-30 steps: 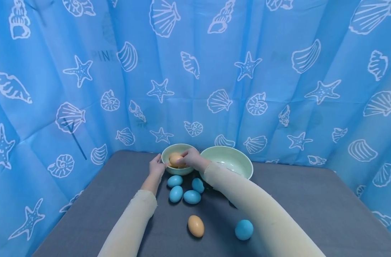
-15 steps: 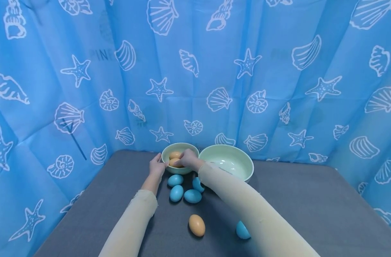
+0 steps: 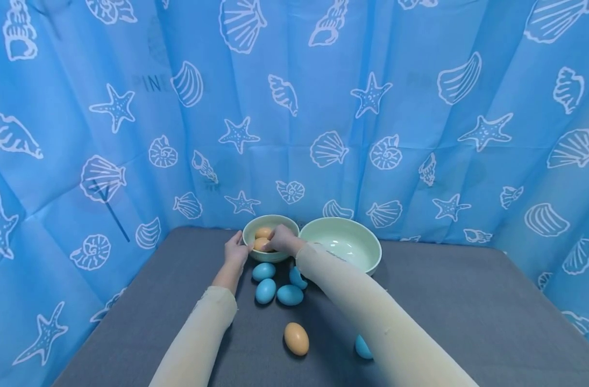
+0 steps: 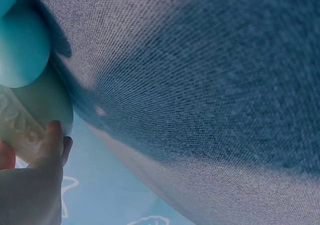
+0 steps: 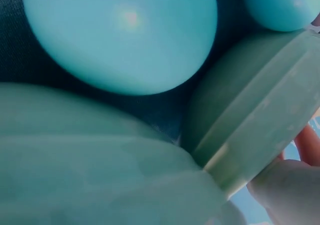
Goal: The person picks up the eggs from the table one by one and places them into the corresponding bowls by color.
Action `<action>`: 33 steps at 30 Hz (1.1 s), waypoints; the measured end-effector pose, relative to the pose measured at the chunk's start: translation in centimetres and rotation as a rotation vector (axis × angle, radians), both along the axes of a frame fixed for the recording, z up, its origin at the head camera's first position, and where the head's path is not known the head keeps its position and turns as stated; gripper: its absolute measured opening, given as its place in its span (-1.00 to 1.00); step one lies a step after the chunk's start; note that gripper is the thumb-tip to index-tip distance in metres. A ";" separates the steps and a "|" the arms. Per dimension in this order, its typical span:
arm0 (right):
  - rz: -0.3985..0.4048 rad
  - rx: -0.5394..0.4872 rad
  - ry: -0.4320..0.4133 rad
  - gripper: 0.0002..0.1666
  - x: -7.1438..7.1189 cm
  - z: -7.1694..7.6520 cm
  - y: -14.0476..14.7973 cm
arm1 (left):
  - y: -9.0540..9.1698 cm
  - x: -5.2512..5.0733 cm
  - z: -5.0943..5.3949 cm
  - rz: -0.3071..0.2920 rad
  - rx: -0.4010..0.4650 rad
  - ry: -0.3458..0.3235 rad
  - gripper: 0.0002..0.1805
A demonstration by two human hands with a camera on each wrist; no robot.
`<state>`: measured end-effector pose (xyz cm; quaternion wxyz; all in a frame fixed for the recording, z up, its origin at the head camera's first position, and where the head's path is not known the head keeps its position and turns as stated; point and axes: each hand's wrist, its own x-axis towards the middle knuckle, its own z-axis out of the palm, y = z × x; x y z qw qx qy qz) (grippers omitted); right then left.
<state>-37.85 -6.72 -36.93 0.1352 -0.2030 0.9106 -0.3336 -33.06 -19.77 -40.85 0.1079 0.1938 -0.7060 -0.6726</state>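
My left hand [image 3: 236,251] holds the small pale green bowl [image 3: 270,257] at its left side; the left wrist view shows its fingertips [image 4: 54,130] against the bowl's outer wall. Reaching over the bowl's right rim, my right hand [image 3: 283,239] pinches a brown egg [image 3: 261,245] low in the bowl. Another brown egg [image 3: 263,233] lies just behind it. In the right wrist view the small bowl [image 5: 260,105] hides the fingertips and the egg. Several blue eggs [image 3: 290,295] lie on the cloth in front of the bowl.
A larger pale green bowl [image 3: 345,236] stands just right of the small one, partly behind my right sleeve. A brown egg [image 3: 296,339] lies nearer on the grey cloth, with a blue egg [image 3: 363,348] half hidden by the sleeve. A blue curtain [image 3: 284,161] hangs behind.
My right hand has lowered the brown egg deeper into the small bowl, uncovering the egg behind it. My right sleeve now covers more of the near blue egg. The left hand stays put.
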 end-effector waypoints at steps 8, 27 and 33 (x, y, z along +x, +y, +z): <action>-0.068 -0.113 -0.061 -0.74 -0.3 -0.1 0.7 | 0.2 0.1 0.0 0.006 0.000 -0.007 -0.33; -0.068 -0.429 -0.217 -0.51 1.9 1.8 5.7 | -0.2 0.3 0.2 -0.023 0.020 0.001 -0.32; -0.059 -0.410 -0.208 -0.52 4.4 3.1 7.9 | -0.1 0.3 0.3 -0.038 -0.017 -0.008 -0.33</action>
